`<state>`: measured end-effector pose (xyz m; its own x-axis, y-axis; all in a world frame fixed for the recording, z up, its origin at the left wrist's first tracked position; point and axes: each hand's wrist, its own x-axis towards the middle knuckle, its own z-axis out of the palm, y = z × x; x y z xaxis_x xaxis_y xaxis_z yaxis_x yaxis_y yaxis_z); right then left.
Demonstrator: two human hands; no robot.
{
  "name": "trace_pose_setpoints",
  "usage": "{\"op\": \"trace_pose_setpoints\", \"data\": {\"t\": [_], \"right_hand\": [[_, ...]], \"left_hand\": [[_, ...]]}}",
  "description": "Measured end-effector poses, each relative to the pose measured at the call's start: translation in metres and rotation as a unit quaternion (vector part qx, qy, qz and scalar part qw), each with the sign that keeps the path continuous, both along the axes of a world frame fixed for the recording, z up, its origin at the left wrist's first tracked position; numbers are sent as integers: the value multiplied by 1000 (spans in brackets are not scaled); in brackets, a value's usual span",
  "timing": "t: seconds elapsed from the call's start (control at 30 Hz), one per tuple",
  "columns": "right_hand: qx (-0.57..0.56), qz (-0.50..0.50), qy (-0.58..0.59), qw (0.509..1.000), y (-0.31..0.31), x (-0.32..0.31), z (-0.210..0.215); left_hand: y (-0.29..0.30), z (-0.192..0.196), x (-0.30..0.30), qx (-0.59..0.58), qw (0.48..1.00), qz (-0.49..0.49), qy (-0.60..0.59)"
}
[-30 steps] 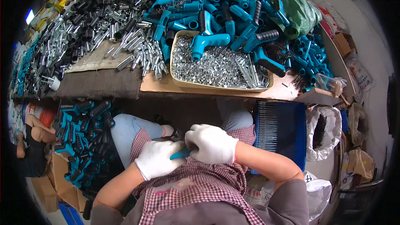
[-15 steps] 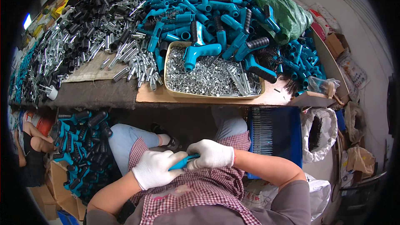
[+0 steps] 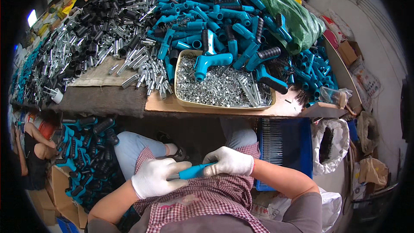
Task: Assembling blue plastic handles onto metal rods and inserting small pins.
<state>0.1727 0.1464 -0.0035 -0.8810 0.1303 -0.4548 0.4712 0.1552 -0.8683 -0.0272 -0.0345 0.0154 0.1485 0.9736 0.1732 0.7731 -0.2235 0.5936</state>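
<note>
In white knit gloves, my two hands meet over my lap with a teal plastic tool handle (image 3: pixel 191 172) between them. My right hand (image 3: pixel 229 162) is closed around its right end, thumb along the near side. The fingers of my left hand (image 3: pixel 158 177) close on the other end, where a short bit of grey metal (image 3: pixel 173 176) shows. The part inside my right palm is hidden. Beyond the hands, on the bench, a shallow cream tray (image 3: pixel 222 105) holds many small metal pieces. A teal pistol-shaped handle (image 3: pixel 214 60) lies across its back left corner.
Teal handles (image 3: pixel 241 17) and black and chrome tubes (image 3: pixel 82 30) cover the bench. A green sheet (image 3: pixel 297 23) drapes over the back right. Black-and-teal handles (image 3: pixel 88 151) heap at my left. A blue bin (image 3: pixel 297 146) with thin metal rods stands right. Another person (image 3: pixel 36 155) sits far left.
My right hand has moved right, and more of the teal handle shows between the gloves. The metal bit by my left fingers has come into sight. The whole view has shifted slightly.
</note>
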Motion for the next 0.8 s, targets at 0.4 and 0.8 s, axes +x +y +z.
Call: {"op": "trace_pose_setpoints", "data": {"t": [0.4,0.8], "right_hand": [[126,-29,110,986,-36,0,16],[467,-177,172,849,71,-30,45]], "left_hand": [[-8,6,8,-105,978,18,-182],[22,1,10,109,987,122,8]]}}
